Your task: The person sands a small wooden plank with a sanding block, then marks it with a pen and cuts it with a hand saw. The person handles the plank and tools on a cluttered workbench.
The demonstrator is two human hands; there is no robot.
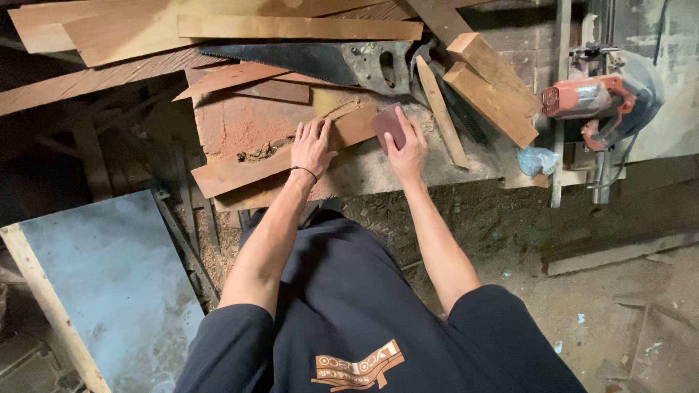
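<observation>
Reddish wood, a long plank [284, 156], lies across the dusty desk [364, 175]. The left hand [312, 145] presses it flat with open fingers. The right hand [405, 149] grips a dark sanding block [389, 124] at the plank's end, beneath a handsaw [320, 62]. Sanding seems underway; each stroke needs steady pressure.

The toothed blade of the handsaw [320, 62] is partly covered by wood offcuts. The lower end of the sanding block [389, 125] is concealed under the right hand [405, 149]. The stacked planks [145, 25] are cut off by the upper edge. The circular saw [608, 102] is partly hidden behind a metal rail.
</observation>
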